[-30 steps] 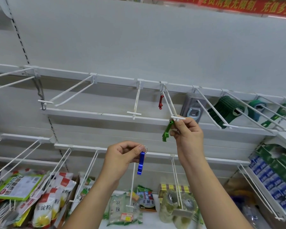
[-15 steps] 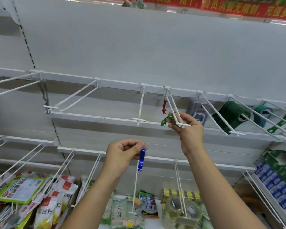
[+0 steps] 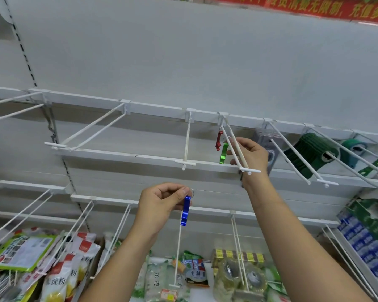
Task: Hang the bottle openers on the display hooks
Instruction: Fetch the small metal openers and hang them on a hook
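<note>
A red bottle opener [image 3: 219,141] hangs near the back of a white double-wire display hook [image 3: 238,153] on the upper rail. Just in front of it a green bottle opener [image 3: 223,153] hangs by its ring on the same hook. My right hand [image 3: 250,156] is raised behind the hook wires, fingertips right beside the green opener; whether they still touch it is unclear. Lower and to the left, my left hand [image 3: 162,203] pinches the key ring of a blue bottle opener [image 3: 185,211], which dangles straight down.
Bare white hooks [image 3: 187,144] jut out along the upper rail to the left. To the right hang grey packs [image 3: 267,142] and green rolls [image 3: 308,153]. The lower hooks carry food packets [image 3: 59,264] and jars [image 3: 242,277]. Blue and green boxes [image 3: 367,234] sit at the right.
My right hand slid the green opener from the hook's tip up along the wires toward the red one. The left hand with the blue opener stayed about where it was.
</note>
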The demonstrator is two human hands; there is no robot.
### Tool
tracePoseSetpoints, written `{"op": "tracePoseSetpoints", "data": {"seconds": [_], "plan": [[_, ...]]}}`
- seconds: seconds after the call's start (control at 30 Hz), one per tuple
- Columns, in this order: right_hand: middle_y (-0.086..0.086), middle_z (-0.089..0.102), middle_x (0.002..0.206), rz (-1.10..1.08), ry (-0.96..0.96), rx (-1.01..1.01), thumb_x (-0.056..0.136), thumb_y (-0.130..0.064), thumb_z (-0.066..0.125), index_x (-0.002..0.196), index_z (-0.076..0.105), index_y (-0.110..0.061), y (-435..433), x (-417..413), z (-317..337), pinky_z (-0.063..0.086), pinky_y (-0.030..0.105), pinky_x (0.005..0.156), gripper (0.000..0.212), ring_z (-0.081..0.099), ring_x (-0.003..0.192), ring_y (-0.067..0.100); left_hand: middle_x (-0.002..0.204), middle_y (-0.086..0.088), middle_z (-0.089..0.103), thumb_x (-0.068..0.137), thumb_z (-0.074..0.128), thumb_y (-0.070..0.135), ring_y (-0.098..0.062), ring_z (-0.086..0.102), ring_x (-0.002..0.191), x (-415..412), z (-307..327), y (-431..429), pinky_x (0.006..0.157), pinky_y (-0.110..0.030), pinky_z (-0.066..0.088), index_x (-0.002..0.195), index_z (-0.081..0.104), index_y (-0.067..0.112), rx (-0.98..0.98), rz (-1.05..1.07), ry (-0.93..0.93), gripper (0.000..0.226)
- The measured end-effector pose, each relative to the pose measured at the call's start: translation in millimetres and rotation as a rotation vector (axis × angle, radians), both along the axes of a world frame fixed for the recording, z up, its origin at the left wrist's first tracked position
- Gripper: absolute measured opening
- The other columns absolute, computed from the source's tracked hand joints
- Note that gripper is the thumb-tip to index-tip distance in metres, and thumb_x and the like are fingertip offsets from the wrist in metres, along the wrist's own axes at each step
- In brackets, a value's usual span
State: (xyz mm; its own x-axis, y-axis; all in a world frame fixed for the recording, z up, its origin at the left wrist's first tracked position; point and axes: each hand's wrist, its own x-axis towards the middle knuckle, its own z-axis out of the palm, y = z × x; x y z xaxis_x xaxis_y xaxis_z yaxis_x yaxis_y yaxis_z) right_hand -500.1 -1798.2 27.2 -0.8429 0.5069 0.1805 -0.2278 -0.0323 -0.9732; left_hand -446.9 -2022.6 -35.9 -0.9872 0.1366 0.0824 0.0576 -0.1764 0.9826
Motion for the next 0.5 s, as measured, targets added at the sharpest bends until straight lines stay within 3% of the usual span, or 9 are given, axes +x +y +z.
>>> {"op": "tracePoseSetpoints", "data": {"seconds": [0.2, 0.37, 0.5], "plan": [[0.003, 0.075, 0.085, 0.009, 0.036, 0.041, 0.088, -0.015, 0.073, 0.092, 0.076, -0.017, 3, -17, -4, 0.057, 0.023, 0.059, 0.006, 0.07, 0.077, 0.019, 0.086, -0.011, 0.078, 0.088, 0.07, 0.009, -0.028, 0.075, 0.081, -10, -1, 0, 0.073, -0.033, 0.061, 0.095, 0.076, 0.005, 0.005, 0.006, -0.01, 0.01], [0.003, 0.077, 0.083, 0.021, 0.047, -0.014, 0.085, -0.014, 0.076, 0.092, 0.078, -0.014, 7, -32, -8, 0.062, 0.037, 0.078, 0.007, 0.074, 0.088, 0.03, 0.086, -0.011, 0.078, 0.088, 0.07, 0.008, -0.03, 0.075, 0.082, -17, -3, 1, 0.076, -0.037, 0.061, 0.093, 0.077, 0.006, 0.01, 0.009, -0.022, 0.009], [0.002, 0.076, 0.081, 0.019, 0.051, -0.015, 0.084, -0.012, 0.077, 0.094, 0.077, -0.011, 9, -37, -9, 0.062, 0.038, 0.082, 0.01, 0.074, 0.087, 0.029, 0.086, -0.01, 0.078, 0.087, 0.07, 0.008, -0.029, 0.075, 0.08, -21, -4, 2, 0.075, -0.036, 0.061, 0.092, 0.077, 0.007, 0.003, 0.01, -0.004, 0.009]]}}
